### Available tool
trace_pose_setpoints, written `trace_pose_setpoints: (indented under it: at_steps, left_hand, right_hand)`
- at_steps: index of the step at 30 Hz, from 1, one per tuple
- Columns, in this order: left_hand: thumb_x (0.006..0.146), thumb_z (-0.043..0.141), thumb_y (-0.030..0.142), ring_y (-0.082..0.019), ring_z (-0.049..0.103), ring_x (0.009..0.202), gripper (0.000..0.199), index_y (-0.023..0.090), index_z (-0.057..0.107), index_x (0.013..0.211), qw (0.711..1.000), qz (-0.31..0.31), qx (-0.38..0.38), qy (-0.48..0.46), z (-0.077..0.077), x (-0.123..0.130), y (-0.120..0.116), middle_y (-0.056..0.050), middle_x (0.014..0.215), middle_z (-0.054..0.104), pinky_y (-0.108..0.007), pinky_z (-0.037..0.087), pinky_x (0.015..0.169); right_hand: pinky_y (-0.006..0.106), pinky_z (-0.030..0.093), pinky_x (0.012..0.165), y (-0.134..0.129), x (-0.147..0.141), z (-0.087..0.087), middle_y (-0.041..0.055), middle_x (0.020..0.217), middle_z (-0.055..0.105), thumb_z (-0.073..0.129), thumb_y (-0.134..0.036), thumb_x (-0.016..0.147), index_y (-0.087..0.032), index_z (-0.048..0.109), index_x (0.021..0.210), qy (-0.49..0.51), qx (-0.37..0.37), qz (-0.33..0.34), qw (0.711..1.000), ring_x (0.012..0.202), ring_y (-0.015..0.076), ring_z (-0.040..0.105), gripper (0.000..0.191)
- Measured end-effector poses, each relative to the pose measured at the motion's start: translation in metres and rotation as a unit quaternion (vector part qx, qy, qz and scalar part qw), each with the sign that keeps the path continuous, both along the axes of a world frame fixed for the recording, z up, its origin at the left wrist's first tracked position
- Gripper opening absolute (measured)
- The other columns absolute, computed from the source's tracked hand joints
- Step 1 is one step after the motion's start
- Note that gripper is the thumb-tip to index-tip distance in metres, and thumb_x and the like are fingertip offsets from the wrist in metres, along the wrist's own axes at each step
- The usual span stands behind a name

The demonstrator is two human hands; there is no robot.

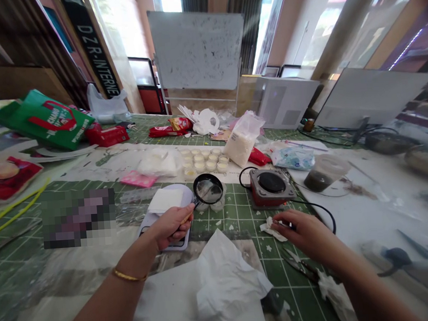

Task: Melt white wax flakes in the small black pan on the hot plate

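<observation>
My left hand (173,225) is closed around the handle of a small black frying pan (208,189). The pan is held above the table, just past a white kitchen scale (185,241) with a folded white cloth or paper (165,201) on it. Over on the right, my right hand (295,225) has its fingers bent onto a crumpled white tissue (273,228); a small dark thing shows under the fingers, too hidden to name. Scissors (298,263) lie just below that hand. A small electric hot plate (271,186) stands beyond it.
Several small filled cups (199,159) stand behind the pan, beside a bag of white granules (242,141). Crumpled white paper (226,282) lies in front of me. The hot plate's black cord (323,206) loops rightward, near a plastic cup of dark stuff (319,175).
</observation>
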State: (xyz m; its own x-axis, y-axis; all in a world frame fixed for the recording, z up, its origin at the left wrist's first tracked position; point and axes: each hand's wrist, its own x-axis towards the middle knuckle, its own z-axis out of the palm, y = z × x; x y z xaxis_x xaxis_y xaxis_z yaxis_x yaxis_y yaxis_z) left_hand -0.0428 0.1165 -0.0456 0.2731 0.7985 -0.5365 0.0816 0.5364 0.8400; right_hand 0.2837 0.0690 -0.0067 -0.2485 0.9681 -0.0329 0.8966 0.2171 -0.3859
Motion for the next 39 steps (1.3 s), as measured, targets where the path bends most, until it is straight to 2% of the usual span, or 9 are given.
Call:
trace_pose_setpoints:
  at_steps: [13, 22, 25, 28, 33, 37, 39]
  left_hand:
    - [0.072, 0.048, 0.061, -0.002, 0.022, 0.030, 0.043, 0.019, 0.040, 0.068, 0.998, -0.011, 0.015, 0.059, 0.000, 0.008, -0.002, 0.011, 0.043, 0.034, -0.015, 0.008, 0.030]
    - [0.075, 0.043, 0.058, -0.005, 0.025, 0.030, 0.040, 0.020, 0.039, 0.065, 0.985, -0.018, 0.088, 0.146, 0.000, 0.015, -0.006, 0.010, 0.041, 0.035, -0.019, 0.015, 0.032]
    - [0.077, 0.040, 0.058, -0.007, 0.032, 0.034, 0.042, 0.019, 0.039, 0.062, 0.961, -0.033, 0.151, 0.231, 0.000, 0.016, -0.006, 0.007, 0.042, 0.039, -0.021, 0.022, 0.037]
    - [0.081, 0.034, 0.055, -0.010, 0.042, 0.042, 0.044, 0.019, 0.040, 0.057, 0.915, -0.067, 0.226, 0.328, 0.002, 0.017, -0.007, 0.004, 0.043, 0.044, -0.023, 0.028, 0.045]
    - [0.083, 0.032, 0.048, -0.016, 0.051, 0.060, 0.037, 0.020, 0.039, 0.061, 0.848, -0.104, 0.306, 0.421, 0.005, 0.018, -0.011, 0.000, 0.058, 0.052, -0.025, 0.028, 0.053]
    - [0.084, 0.031, 0.047, -0.020, 0.055, 0.069, 0.032, 0.020, 0.039, 0.067, 0.824, -0.123, 0.307, 0.459, 0.005, 0.020, -0.013, -0.002, 0.068, 0.056, -0.026, 0.030, 0.058]
    - [0.084, 0.031, 0.047, -0.021, 0.056, 0.071, 0.032, 0.021, 0.040, 0.068, 0.822, -0.127, 0.300, 0.468, 0.005, 0.020, -0.014, -0.003, 0.070, 0.057, -0.027, 0.030, 0.060]
  right_hand:
    - [0.031, 0.046, 0.072, -0.010, -0.005, 0.003, 0.0051, 0.092, 0.065, 0.044, -0.038, 0.084, -0.022, 0.064, 0.093, 0.006, 0.009, 0.005, 1.000, 0.081, 0.0186, 0.060, 0.027]
    - [0.030, 0.045, 0.072, -0.019, -0.008, 0.007, 0.0044, 0.091, 0.060, 0.039, -0.040, 0.087, -0.023, 0.061, 0.092, 0.046, 0.028, 0.014, 0.998, 0.080, 0.0163, 0.058, 0.028]
    - [0.029, 0.043, 0.076, -0.023, -0.010, 0.006, 0.0043, 0.091, 0.059, 0.034, -0.038, 0.090, -0.022, 0.060, 0.089, 0.097, 0.029, 0.013, 0.995, 0.084, 0.0156, 0.056, 0.030]
    - [0.027, 0.042, 0.078, -0.026, -0.011, 0.006, 0.0035, 0.095, 0.059, 0.032, -0.037, 0.091, -0.022, 0.058, 0.091, 0.155, 0.031, 0.012, 0.987, 0.088, 0.0145, 0.054, 0.030]
    - [0.030, 0.041, 0.080, -0.031, -0.012, 0.009, 0.0036, 0.095, 0.059, 0.027, -0.039, 0.091, -0.022, 0.058, 0.093, 0.155, 0.039, -0.005, 0.987, 0.090, 0.0162, 0.053, 0.035]
    - [0.030, 0.042, 0.072, -0.032, -0.012, 0.008, 0.0033, 0.075, 0.058, 0.019, -0.041, 0.091, -0.021, 0.057, 0.075, 0.127, 0.050, -0.034, 0.990, 0.075, 0.0164, 0.054, 0.047]
    - [0.029, 0.042, 0.067, -0.031, -0.013, 0.005, 0.0025, 0.069, 0.056, 0.019, -0.042, 0.091, -0.021, 0.057, 0.073, 0.130, 0.044, -0.032, 0.990, 0.069, 0.0156, 0.054, 0.047]
